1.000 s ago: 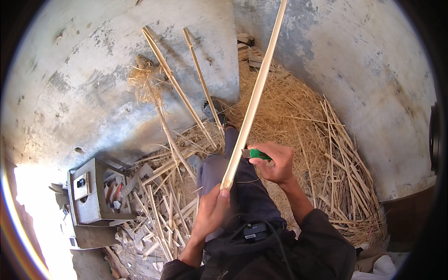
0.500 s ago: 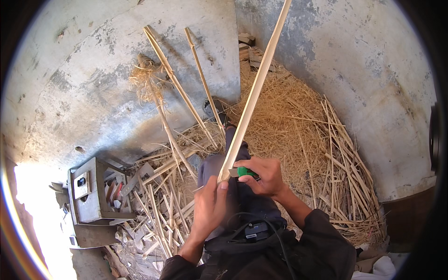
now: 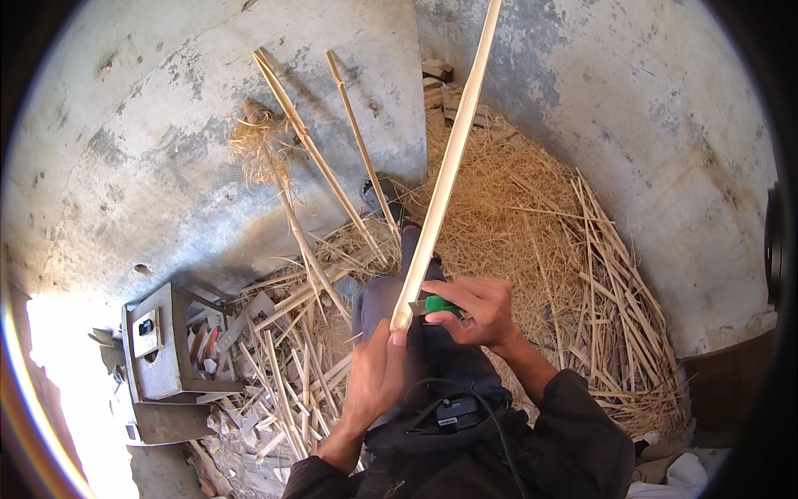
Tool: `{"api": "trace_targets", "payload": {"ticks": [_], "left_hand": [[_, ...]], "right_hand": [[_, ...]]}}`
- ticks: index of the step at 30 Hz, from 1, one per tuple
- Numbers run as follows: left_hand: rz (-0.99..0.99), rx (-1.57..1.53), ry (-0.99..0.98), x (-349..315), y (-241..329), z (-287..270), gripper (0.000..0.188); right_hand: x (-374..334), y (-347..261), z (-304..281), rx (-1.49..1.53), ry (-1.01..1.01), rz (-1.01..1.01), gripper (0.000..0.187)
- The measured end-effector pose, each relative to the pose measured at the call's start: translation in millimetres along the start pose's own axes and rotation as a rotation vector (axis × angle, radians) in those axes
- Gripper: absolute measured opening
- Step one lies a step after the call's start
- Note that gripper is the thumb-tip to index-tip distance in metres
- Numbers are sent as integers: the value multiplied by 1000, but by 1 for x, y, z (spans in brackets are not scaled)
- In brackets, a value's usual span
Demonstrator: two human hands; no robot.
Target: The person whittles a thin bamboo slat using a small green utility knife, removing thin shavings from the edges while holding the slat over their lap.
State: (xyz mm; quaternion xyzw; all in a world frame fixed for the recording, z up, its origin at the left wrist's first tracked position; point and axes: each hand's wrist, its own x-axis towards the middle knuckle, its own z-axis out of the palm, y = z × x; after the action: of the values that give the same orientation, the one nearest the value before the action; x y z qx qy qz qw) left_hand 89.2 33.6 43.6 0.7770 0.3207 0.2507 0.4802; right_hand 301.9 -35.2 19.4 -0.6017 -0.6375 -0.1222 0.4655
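Observation:
A long pale split bamboo strip point(image 3: 449, 175) slants up and away from my lap, its hollow inner face showing. My left hand point(image 3: 376, 374) is closed round its near end, thumb on top near the node. In my right hand point(image 3: 482, 312) is a small knife point(image 3: 440, 305) with a green handle, fingers wrapped round it. Its short blade points left and lies at the strip's right edge, just above the left thumb. Whether the blade is cutting into the bamboo I cannot tell.
Bamboo poles point(image 3: 320, 154) lean on the grey wall ahead, one with curled shavings. A heap of shavings point(image 3: 499, 200) covers the floor, with split sticks point(image 3: 623, 308) along its right side. To the left stands a wooden box point(image 3: 174, 358) with things inside. My leg stretches forward beneath the strip.
The strip's far end has swung slightly left, and more of its hollow face shows at the near end. My right hand with the knife has shifted a little to the right.

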Motion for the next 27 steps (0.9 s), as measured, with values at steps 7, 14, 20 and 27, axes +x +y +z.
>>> {"api": "trace_targets", "payload": {"ticks": [7,14,20,27], "left_hand": [[-41,-37,-64,-4,-2,-2,44],[-60,-83,-133,-18,-18,0,45],[-156,-167,-287,-39,-30,-3,43],[-333,-472,-279,-32,-48,-12,38]], "right_hand": [[-2,5,-1,-30,18,-15,44],[15,32,-12,68,135,175,29],[18,99,-26,-96,365,275,33],[6,74,-8,253,388,271,33]]}}
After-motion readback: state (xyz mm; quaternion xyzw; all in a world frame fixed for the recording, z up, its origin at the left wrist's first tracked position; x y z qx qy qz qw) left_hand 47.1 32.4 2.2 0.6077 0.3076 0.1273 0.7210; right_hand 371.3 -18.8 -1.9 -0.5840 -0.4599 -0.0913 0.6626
